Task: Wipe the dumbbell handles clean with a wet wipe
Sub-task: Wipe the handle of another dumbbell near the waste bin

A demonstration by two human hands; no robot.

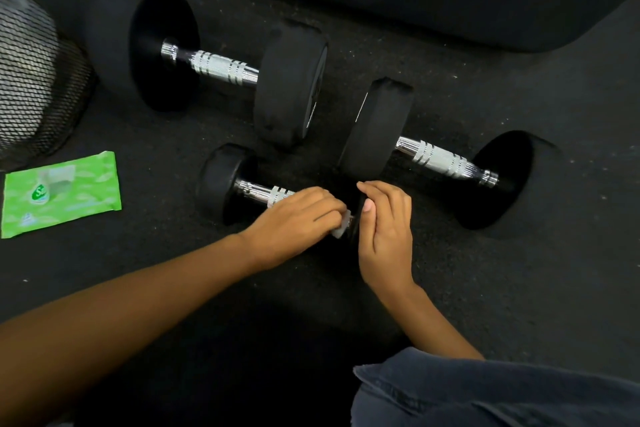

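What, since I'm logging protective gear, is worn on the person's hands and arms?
Nothing: the left hand and right hand are gloveless, without rings; the left forearm and right forearm are bare, with no sleeves, watch or bands in view.

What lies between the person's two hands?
In the head view, a white wet wipe, pinched by the left hand round the chrome handle of the small black dumbbell, next to the right hand.

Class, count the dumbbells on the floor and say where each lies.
3. A large dumbbell at upper left, a second large dumbbell at right, and a small dumbbell nearest, the left hand on its handle, the right hand at its end.
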